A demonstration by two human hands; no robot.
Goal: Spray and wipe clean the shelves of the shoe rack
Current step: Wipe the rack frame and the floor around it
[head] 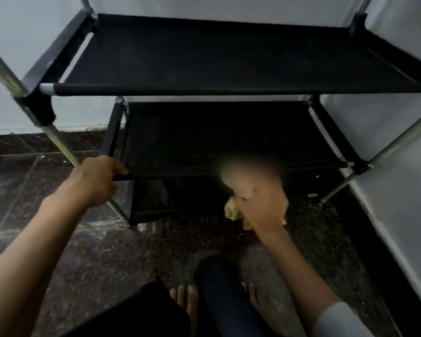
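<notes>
The left hand (96, 178) grips the middle shelf's (219, 139) near bar, bracing the light, wobbly shoe rack (58, 62), while the right hand (260, 205) clutches a soft yellow cloth (231, 210) just below it.

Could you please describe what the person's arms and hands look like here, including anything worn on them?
Both forearms are bare. The left hand and its arm show no sleeve, watch, ring or glove in view. The right hand is also ungloved, partly smeared by blur at the fingers; near that elbow, the edge of a light grey sleeve shows at the frame's bottom. No jewellery is visible on either wrist.
</notes>
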